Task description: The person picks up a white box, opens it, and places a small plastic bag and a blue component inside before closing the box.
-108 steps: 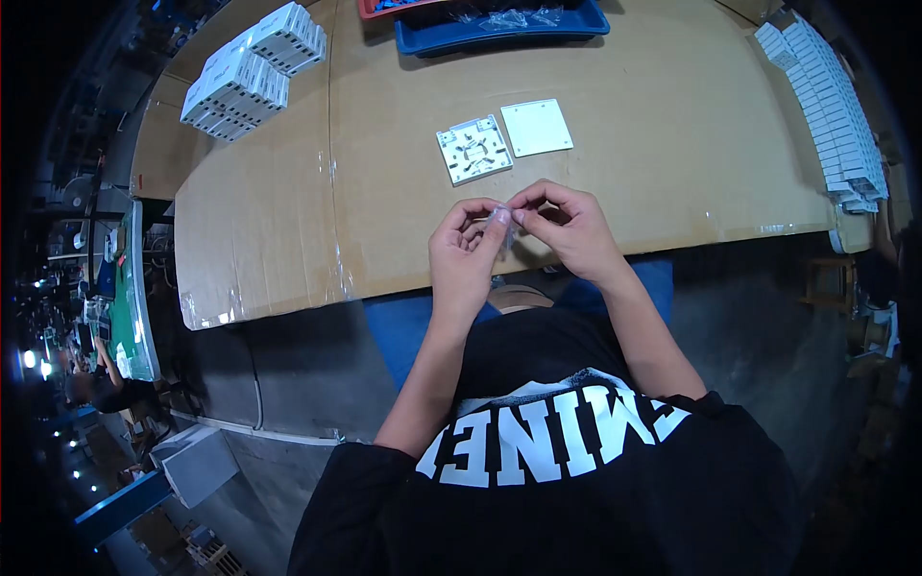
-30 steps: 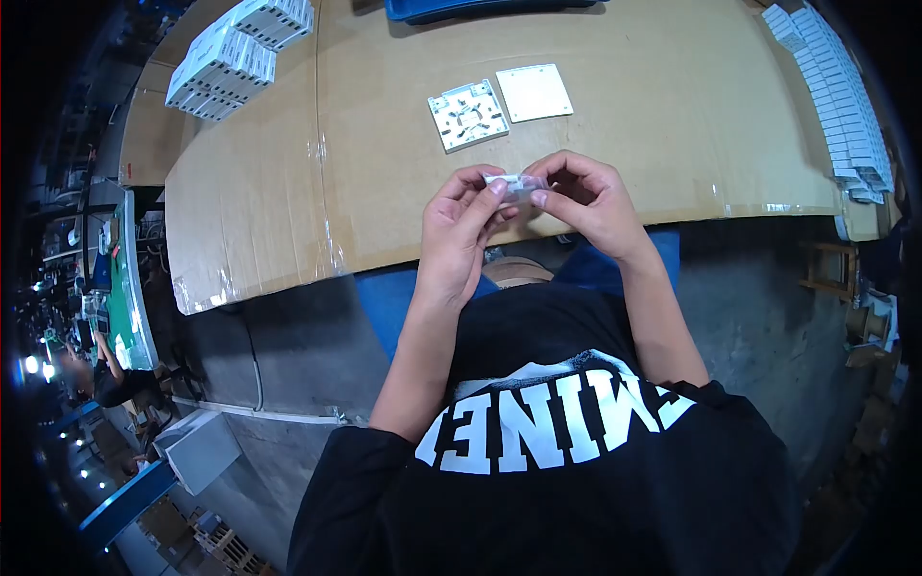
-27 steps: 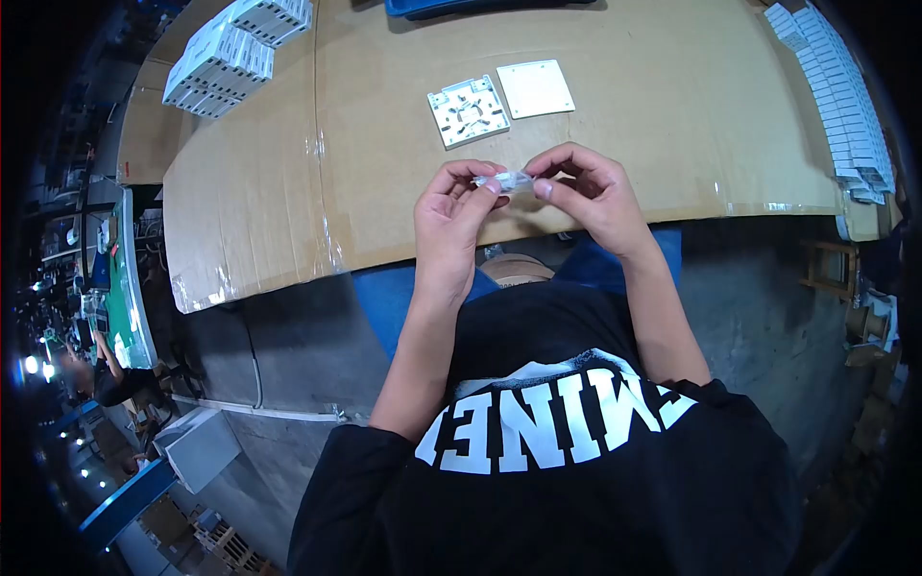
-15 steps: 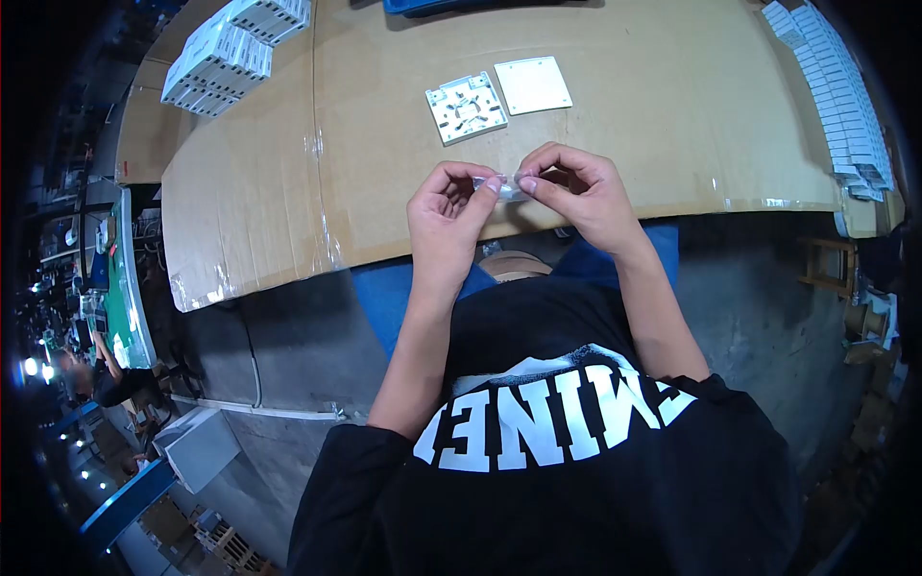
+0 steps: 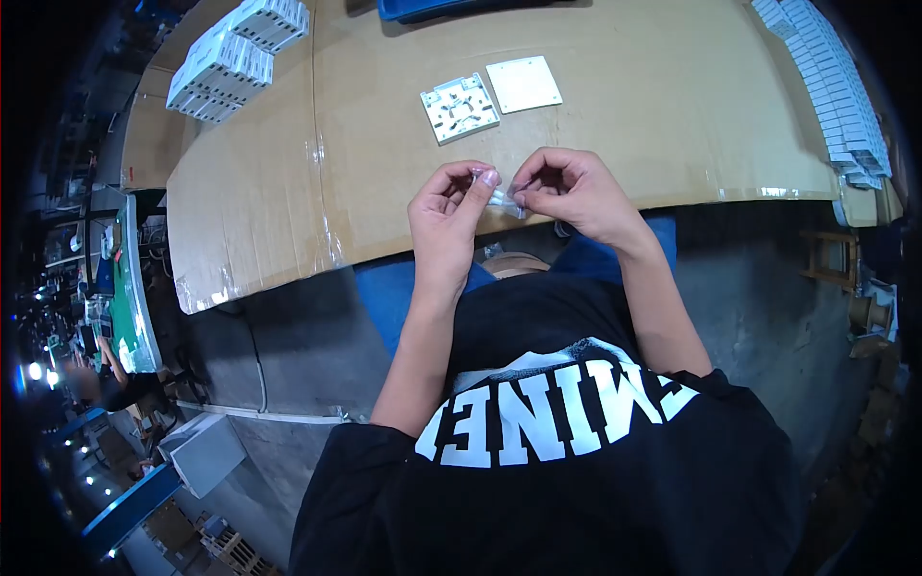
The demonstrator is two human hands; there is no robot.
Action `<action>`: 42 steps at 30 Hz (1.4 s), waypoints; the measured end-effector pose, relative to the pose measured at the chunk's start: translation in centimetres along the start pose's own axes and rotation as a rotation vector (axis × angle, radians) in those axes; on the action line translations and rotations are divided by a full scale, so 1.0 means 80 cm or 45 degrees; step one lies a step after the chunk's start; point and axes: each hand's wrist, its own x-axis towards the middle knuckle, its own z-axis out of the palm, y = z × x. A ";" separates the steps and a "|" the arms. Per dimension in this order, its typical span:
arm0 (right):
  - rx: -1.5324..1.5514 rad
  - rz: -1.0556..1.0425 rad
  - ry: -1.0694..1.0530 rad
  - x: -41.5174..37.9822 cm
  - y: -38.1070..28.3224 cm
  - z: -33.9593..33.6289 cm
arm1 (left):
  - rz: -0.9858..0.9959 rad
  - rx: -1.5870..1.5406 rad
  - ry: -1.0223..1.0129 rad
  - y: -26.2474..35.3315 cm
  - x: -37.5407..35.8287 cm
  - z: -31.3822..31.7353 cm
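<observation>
A small clear plastic bag with whitish contents is stretched between my two hands, just above the table's near edge. My left hand pinches its left side between thumb and fingers. On the other side my right hand grips the bag with thumb and forefinger. What exactly lies inside is too small to make out. Beyond my hands lies an open white plastic box base with molded clips and dark slots. Beside it, to the right, rests a flat white square cover.
The cardboard-covered table has taped edges. Stacked white boxes stand at the far left, and a long row of white boxes at the right. A blue tray sits at the back. Another person is at the far left.
The bag has tilted, its right end now lower, and its whitish contents show more clearly. My right hand's fingers have shifted slightly. The view has moved a little.
</observation>
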 end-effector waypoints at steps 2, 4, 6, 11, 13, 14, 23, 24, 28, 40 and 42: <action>-0.143 0.007 -0.032 -0.001 -0.001 -0.001 | -0.015 0.011 -0.005 0.003 0.001 0.001; -0.094 0.024 -0.031 -0.001 0.006 -0.003 | -0.069 0.009 0.002 0.006 0.000 0.001; -0.038 0.052 -0.032 -0.002 0.010 -0.005 | -0.003 0.058 0.004 0.006 0.001 0.002; -0.056 0.097 0.009 -0.008 0.005 -0.005 | -0.090 0.070 0.009 0.008 -0.007 0.000; -0.076 0.056 -0.011 -0.007 0.011 -0.007 | 0.000 0.228 -0.024 0.005 -0.006 -0.004; -0.097 0.012 -0.033 -0.007 0.013 -0.007 | -0.002 0.229 -0.021 0.004 -0.006 -0.005; 0.240 0.018 0.039 -0.002 0.015 -0.007 | -0.142 -0.140 0.040 0.007 0.002 -0.001; 0.239 0.014 0.038 -0.002 0.015 -0.007 | -0.115 -0.127 0.018 0.004 0.002 -0.003; 0.182 -0.018 0.021 0.001 0.011 0.000 | -0.054 -0.191 0.039 0.002 0.005 0.003; 0.243 -0.135 0.197 0.006 0.016 0.005 | -0.247 -0.106 0.030 -0.003 0.016 0.014; 0.152 -0.176 0.181 0.008 0.019 0.006 | -0.198 -0.111 0.032 -0.011 0.016 0.012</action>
